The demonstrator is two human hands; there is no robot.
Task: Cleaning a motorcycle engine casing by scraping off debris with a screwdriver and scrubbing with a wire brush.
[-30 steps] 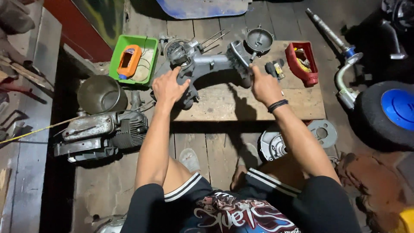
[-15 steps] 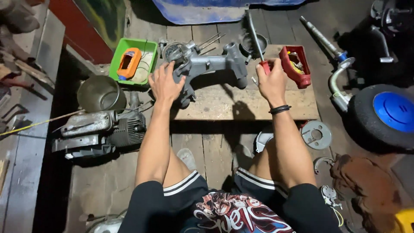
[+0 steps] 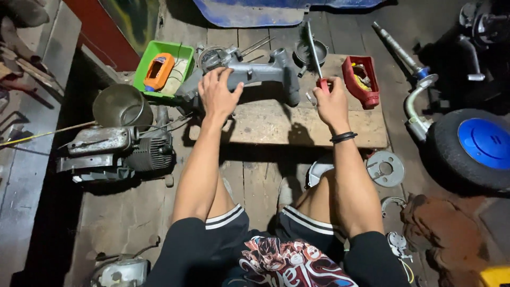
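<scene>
Head view: left hand (image 3: 220, 95) clamped down on the grey casting (image 3: 255, 74), fingers wrapped over its near edge, pinning it to the wooden board (image 3: 297, 125). Right hand (image 3: 332, 103) now closed round a red-handled screwdriver (image 3: 316, 53), shaft pointing up and away toward the far side; a second ago resting on the casting's right end, half a second ago reaching toward the red tray (image 3: 361, 82). So, tool fetched, casting steadied, work likely shifting from positioning to fastening or loosening. Casting lying across the far edge of the board, between the green bin (image 3: 159, 69) on the left and the red tray on the right. Old engine (image 3: 117, 151) near left on the floor, blue-hubbed wheel (image 3: 473, 146) well off to the right.
</scene>
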